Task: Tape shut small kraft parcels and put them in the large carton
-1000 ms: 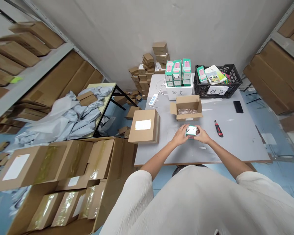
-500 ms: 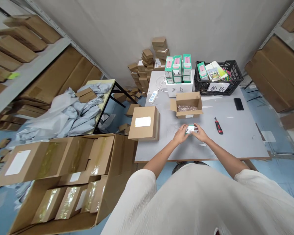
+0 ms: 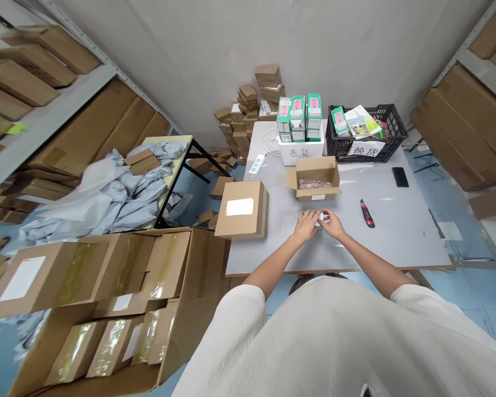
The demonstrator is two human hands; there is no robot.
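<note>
Right of frame centre | right hand [image 3: 332, 224] pinches small white-and-green cardboard box [image 3: 321, 217] | left hand [image 3: 307, 225] overlaps it, grip unclear | press evenly

the open carton [image 3: 316, 165] is matt cardboard around glossy, crinkled plastic wrap [image 3: 314, 183]. the small box [image 3: 321, 216] looks like smooth card. the crate [image 3: 334, 146] is plastic, the phone [image 3: 400, 177] glossy, the tabletop [image 3: 397, 240] smooth.
</note>
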